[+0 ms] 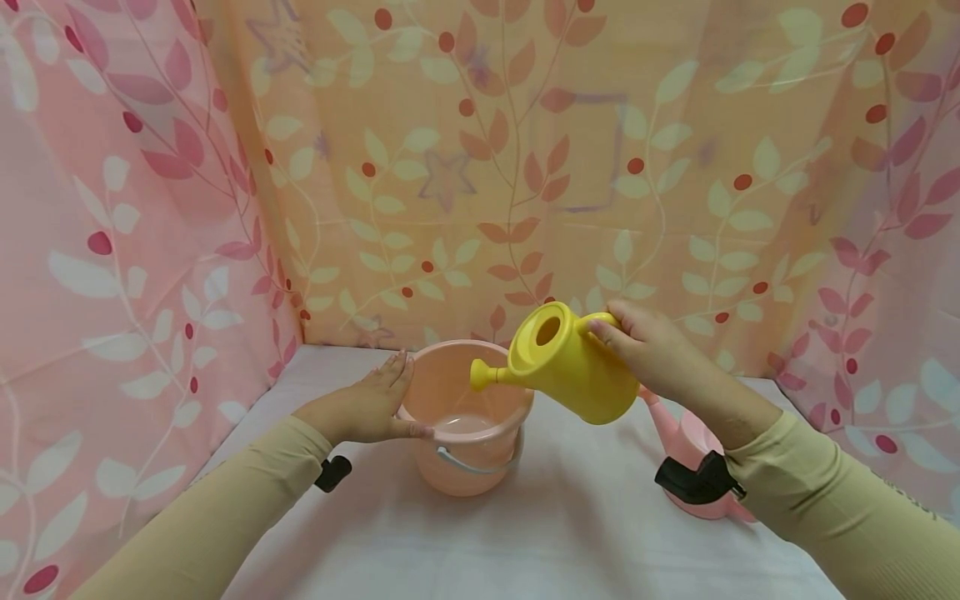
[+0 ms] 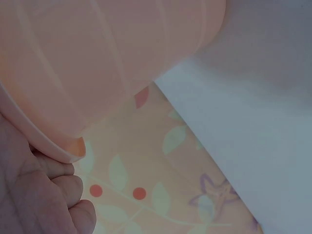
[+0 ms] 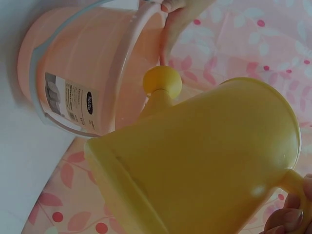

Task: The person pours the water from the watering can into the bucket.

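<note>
A yellow watering can [image 1: 592,379] is tilted in the air, its spout head [image 1: 480,375] pointing left over the rim of a peach-pink bucket [image 1: 461,475]. My right hand [image 1: 647,346] grips the can's handle; in the right wrist view its fingertips [image 3: 287,219] curl round that handle. Resting on the bucket's left rim, my left hand [image 1: 367,407] has its fingers and thumb extended. In the left wrist view, the fingers [image 2: 68,187] lie against the outside of the rim. The bucket stands upright with its grey handle lowered at the front. Whether water flows cannot be seen.
Behind my right forearm stands a pink watering can [image 1: 697,442], partly hidden. A white cloth [image 1: 420,550] covers the table. Leaf-patterned curtains [image 1: 480,167] enclose the back and both sides. The bucket carries a printed label [image 3: 70,101].
</note>
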`<action>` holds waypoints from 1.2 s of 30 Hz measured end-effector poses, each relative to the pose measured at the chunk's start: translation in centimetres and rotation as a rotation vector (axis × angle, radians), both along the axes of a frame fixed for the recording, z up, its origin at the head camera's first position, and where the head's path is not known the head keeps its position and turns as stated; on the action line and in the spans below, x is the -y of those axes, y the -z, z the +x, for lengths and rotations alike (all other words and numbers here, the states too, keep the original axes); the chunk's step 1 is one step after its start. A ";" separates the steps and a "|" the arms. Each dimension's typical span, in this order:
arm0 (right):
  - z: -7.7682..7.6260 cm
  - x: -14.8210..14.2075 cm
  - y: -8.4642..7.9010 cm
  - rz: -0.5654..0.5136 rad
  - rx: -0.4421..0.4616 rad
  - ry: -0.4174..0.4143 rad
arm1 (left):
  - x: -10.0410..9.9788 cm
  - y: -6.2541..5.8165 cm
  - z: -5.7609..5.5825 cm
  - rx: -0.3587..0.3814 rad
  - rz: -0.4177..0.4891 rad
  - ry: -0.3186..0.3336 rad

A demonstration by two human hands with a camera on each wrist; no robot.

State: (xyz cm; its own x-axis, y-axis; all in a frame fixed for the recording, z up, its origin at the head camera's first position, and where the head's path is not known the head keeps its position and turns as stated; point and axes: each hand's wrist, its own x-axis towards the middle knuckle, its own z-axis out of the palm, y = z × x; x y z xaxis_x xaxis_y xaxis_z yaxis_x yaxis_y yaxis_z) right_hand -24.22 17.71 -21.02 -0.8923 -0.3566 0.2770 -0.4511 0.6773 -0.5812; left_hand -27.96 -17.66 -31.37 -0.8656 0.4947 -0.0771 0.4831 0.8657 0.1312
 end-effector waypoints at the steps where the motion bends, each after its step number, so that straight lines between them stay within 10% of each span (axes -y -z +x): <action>1: 0.0 0.0 0.0 -0.001 0.002 -0.001 | 0.0 0.0 0.0 0.001 0.001 0.001; 36: -0.1 0.0 0.0 0.016 -0.015 -0.010 | -0.2 -0.5 0.4 0.009 0.011 -0.002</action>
State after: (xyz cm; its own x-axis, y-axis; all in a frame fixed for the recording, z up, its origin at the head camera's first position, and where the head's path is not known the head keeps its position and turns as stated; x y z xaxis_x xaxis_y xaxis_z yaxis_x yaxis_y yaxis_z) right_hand -24.35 17.75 -21.01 -0.8845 -0.3698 0.2846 -0.4664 0.6819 -0.5635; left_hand -27.54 -17.48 -30.89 -0.8657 0.4941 -0.0795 0.4804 0.8650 0.1451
